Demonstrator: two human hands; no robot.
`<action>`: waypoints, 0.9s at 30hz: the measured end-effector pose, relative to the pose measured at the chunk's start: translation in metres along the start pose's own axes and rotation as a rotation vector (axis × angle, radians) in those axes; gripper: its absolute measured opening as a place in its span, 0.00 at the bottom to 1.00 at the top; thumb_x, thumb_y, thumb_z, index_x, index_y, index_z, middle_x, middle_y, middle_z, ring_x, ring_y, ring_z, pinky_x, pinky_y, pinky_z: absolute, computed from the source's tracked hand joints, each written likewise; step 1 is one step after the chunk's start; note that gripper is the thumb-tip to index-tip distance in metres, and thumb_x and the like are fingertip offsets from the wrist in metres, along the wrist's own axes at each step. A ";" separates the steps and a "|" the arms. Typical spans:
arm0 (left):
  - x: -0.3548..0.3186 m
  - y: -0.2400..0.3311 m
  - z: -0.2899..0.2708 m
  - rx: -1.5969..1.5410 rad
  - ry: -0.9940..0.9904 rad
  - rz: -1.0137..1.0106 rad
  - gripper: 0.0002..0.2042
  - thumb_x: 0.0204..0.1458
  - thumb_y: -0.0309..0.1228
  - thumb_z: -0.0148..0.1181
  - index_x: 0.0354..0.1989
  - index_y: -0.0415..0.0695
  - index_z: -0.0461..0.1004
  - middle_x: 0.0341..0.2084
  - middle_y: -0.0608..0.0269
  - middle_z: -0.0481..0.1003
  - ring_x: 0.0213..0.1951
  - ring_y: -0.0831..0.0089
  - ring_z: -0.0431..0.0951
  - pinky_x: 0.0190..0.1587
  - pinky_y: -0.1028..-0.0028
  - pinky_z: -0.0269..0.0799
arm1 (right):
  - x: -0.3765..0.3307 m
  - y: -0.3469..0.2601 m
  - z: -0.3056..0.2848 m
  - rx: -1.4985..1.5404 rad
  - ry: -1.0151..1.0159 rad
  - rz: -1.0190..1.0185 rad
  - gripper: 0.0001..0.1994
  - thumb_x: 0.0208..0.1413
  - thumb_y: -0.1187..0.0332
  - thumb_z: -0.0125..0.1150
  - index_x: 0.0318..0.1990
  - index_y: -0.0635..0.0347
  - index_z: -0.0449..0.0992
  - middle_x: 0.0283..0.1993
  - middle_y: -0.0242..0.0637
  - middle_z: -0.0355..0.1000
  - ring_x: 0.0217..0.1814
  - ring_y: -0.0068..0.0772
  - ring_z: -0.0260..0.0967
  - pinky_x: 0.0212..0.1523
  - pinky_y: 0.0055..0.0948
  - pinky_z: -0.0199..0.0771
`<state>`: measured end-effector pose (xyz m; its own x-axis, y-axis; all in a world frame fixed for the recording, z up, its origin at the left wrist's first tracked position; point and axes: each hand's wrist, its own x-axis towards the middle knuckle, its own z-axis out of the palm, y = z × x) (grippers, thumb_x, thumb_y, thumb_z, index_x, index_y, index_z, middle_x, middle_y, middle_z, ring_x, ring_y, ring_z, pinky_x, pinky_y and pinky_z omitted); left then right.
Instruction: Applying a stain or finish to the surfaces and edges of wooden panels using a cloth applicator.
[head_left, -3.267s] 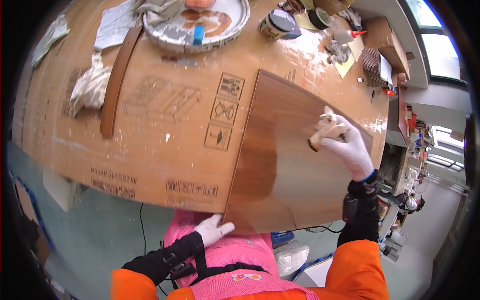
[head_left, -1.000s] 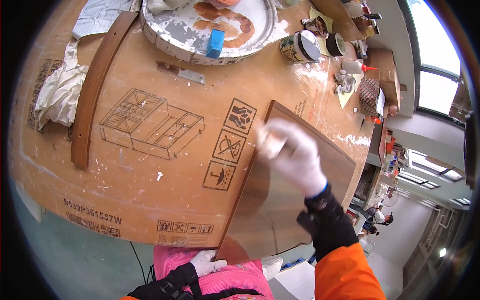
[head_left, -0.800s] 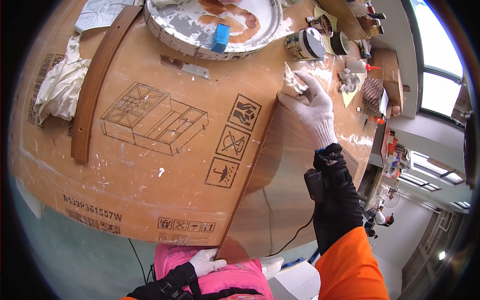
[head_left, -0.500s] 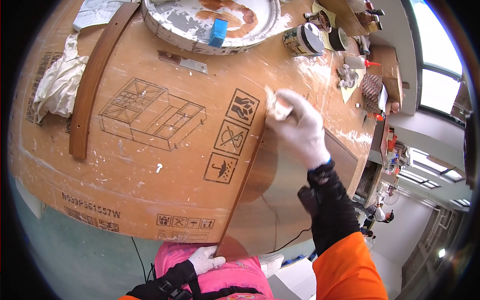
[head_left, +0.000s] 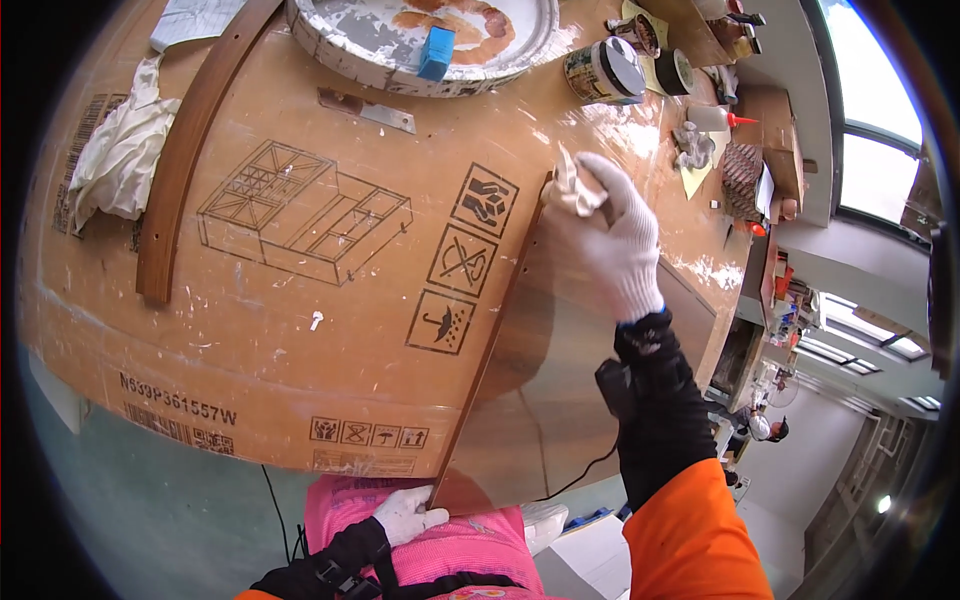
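Observation:
A glossy brown wooden panel (head_left: pixel 540 390) lies at the near right of the table, its near end reaching past the table edge. My right hand (head_left: pixel 630 240), in a white knit glove, is closed on a crumpled off-white cloth (head_left: pixel 574 190) at the panel's far left corner. Motion smears part of that hand. Also gloved, my left hand (head_left: pixel 408 515) grips the panel's near left corner beside my pink apron; some of its fingers are hidden.
A narrow brown wood strip (head_left: pixel 188 165) and a crumpled white cloth (head_left: pixel 125 155) lie on the left. Far back are a round paint-smeared tub (head_left: pixel 340 62) with a blue block (head_left: pixel 436 52), a scraper (head_left: pixel 375 112) and several jars (head_left: pixel 605 72). A thin black cable (head_left: pixel 585 468) crosses the panel.
My right hand and its cloth have moved slightly right and away from me, over the panel's far corner. My left hand stays at the near corner. The whole view has shifted a little.

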<state>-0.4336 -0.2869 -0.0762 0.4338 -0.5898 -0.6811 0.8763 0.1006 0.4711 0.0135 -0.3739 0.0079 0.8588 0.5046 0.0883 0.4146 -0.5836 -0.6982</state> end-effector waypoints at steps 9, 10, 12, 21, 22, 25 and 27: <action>0.000 0.002 -0.002 0.135 0.007 0.032 0.22 0.58 0.39 0.66 0.58 0.43 0.77 0.44 0.57 0.83 0.43 0.69 0.81 0.50 0.68 0.76 | -0.019 -0.028 0.005 -0.250 -0.095 -0.212 0.24 0.47 0.74 0.77 0.54 0.58 0.78 0.49 0.43 0.80 0.51 0.38 0.80 0.53 0.32 0.80; 0.000 0.002 -0.001 0.109 0.017 0.082 0.22 0.58 0.39 0.66 0.58 0.43 0.77 0.44 0.57 0.83 0.43 0.69 0.81 0.50 0.68 0.76 | -0.029 -0.037 0.005 -0.227 -0.161 -0.255 0.24 0.47 0.75 0.77 0.53 0.58 0.78 0.48 0.42 0.80 0.51 0.37 0.80 0.52 0.32 0.81; -0.001 0.002 0.000 0.072 0.074 0.233 0.23 0.57 0.46 0.65 0.56 0.45 0.78 0.33 0.53 0.81 0.32 0.64 0.78 0.41 0.64 0.76 | -0.035 -0.043 0.005 -0.256 -0.237 -0.331 0.21 0.48 0.77 0.76 0.51 0.59 0.78 0.46 0.41 0.81 0.49 0.36 0.80 0.51 0.32 0.80; -0.002 0.006 -0.003 0.125 -0.012 0.087 0.22 0.60 0.38 0.64 0.60 0.41 0.76 0.50 0.53 0.82 0.50 0.67 0.81 0.56 0.67 0.75 | 0.031 0.012 -0.003 -0.115 -0.043 0.000 0.26 0.49 0.74 0.76 0.58 0.61 0.75 0.52 0.42 0.79 0.51 0.30 0.78 0.53 0.29 0.79; -0.002 0.006 -0.002 0.104 -0.007 0.110 0.22 0.60 0.38 0.64 0.60 0.41 0.76 0.50 0.53 0.82 0.50 0.67 0.81 0.56 0.67 0.75 | 0.027 0.012 0.000 -0.106 -0.063 -0.035 0.27 0.49 0.74 0.77 0.58 0.60 0.75 0.52 0.41 0.79 0.51 0.30 0.78 0.53 0.29 0.79; -0.003 0.006 0.000 -0.152 -0.031 0.070 0.22 0.60 0.35 0.64 0.60 0.39 0.75 0.52 0.55 0.81 0.52 0.70 0.80 0.58 0.68 0.73 | -0.001 0.004 0.005 -0.136 -0.052 -0.067 0.27 0.48 0.74 0.77 0.57 0.61 0.76 0.51 0.41 0.79 0.52 0.31 0.79 0.53 0.30 0.79; -0.005 0.009 0.000 -0.165 -0.048 0.050 0.21 0.61 0.34 0.63 0.61 0.37 0.75 0.53 0.56 0.80 0.53 0.72 0.79 0.60 0.70 0.72 | -0.031 -0.005 0.006 -0.208 -0.062 -0.172 0.26 0.44 0.76 0.78 0.53 0.60 0.77 0.49 0.44 0.79 0.50 0.37 0.80 0.52 0.32 0.80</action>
<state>-0.4283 -0.2831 -0.0686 0.4705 -0.6177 -0.6301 0.8782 0.2587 0.4022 -0.0167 -0.3823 0.0048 0.7532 0.6417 0.1443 0.6107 -0.6009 -0.5157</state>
